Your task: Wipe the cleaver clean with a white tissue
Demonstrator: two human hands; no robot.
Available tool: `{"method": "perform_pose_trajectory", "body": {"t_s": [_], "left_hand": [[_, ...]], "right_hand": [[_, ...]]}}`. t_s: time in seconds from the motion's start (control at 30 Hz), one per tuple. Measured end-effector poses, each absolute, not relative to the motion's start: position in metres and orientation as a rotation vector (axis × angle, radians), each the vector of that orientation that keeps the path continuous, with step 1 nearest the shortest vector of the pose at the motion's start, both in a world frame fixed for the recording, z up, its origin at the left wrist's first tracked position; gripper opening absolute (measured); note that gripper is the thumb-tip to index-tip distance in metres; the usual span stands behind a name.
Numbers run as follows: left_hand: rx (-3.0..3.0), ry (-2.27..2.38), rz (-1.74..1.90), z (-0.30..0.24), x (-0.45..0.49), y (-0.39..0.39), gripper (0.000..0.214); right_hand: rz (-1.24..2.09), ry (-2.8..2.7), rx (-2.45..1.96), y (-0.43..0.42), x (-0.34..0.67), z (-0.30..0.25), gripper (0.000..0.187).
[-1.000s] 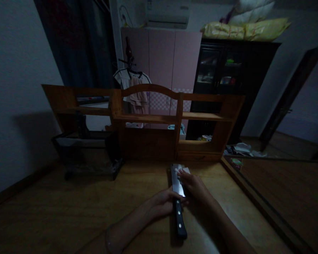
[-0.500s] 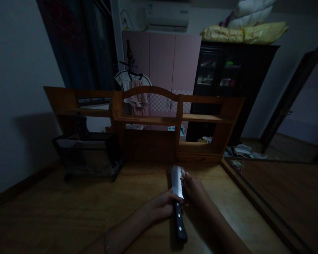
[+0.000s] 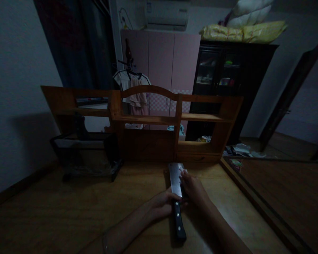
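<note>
A cleaver [image 3: 176, 181] with a broad steel blade and a black riveted handle points away from me, above the wooden desk top [image 3: 100, 208]. My left hand [image 3: 164, 203] is closed around it where blade meets handle, the thumb lying across the lower blade. At the blade's right side, my right hand [image 3: 192, 187] pinches a crumpled white tissue [image 3: 183, 171] against the flat of the steel. The fingers under the cleaver are partly hidden.
A wooden shelf unit [image 3: 145, 120] lines the desk's back edge. On the left stands a dark-framed glass box [image 3: 86, 153] with a black object on top. A raised wooden rim [image 3: 243, 190] runs along the right side, with a brown surface [image 3: 286, 187] beyond.
The right hand and tissue have shifted slightly along the blade. The cleaver is turned a little, so its face shows broader. The left hand keeps its hold.
</note>
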State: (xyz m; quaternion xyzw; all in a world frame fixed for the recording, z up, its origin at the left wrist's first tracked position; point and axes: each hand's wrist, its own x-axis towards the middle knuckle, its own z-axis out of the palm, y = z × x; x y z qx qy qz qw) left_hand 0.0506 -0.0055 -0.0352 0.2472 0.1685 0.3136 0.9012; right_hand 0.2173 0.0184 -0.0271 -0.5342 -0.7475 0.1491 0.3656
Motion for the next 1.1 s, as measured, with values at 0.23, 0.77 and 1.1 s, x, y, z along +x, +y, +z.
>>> {"method": "perform_pose_trajectory", "body": {"t_s": [0.23,0.77,1.1], "left_hand": [[0.529,0.365,0.622,-0.036,0.050,-0.005,0.076],[0.556,0.400,0.627,-0.038,0.050,-0.005,0.075],[0.545,0.409,0.639,-0.035,0.050,-0.006,0.072]], "right_hand": [[0.254,-1.792,-1.306,0.022,0.223,-0.029,0.041],[0.780,-1.319,-1.285,0.027,0.236,-0.026,0.044],[0.764,-1.172,-1.211,0.022,0.234,-0.022,0.049]]}}
